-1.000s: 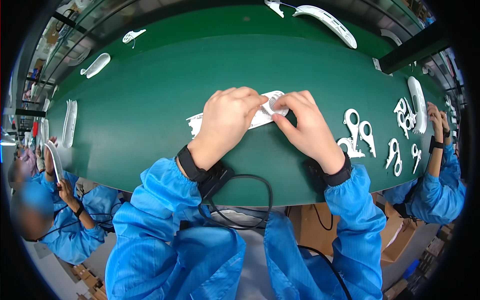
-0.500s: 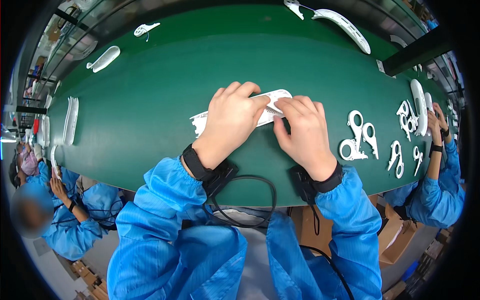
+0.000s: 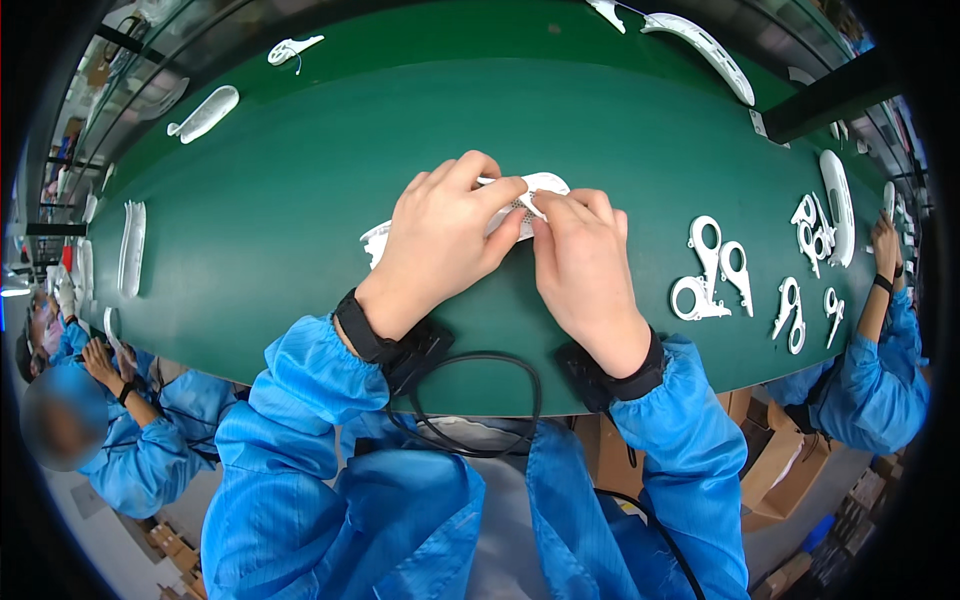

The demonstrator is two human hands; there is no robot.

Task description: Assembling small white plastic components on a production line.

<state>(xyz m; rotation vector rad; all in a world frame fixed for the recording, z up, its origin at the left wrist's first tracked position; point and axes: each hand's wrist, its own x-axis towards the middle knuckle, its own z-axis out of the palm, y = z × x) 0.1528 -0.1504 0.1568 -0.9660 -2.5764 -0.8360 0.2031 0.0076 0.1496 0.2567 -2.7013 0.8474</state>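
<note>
White perforated plastic shell (image 3: 545, 183) sits over the green tabletop (image 3: 330, 150), the left hand (image 3: 432, 232) clasping its middle, apparently steadying it for the right hand (image 3: 588, 262), whose fingers bunch narrowly at its rounded end, their exact grip unclear.

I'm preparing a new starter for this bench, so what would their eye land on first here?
Probably the left hand and right hand, fingers close together at a long white part near the middle of the green table. Next, the white ring-ended pieces grouped to the right stand out, then the long curved white piece at the upper right.
</note>
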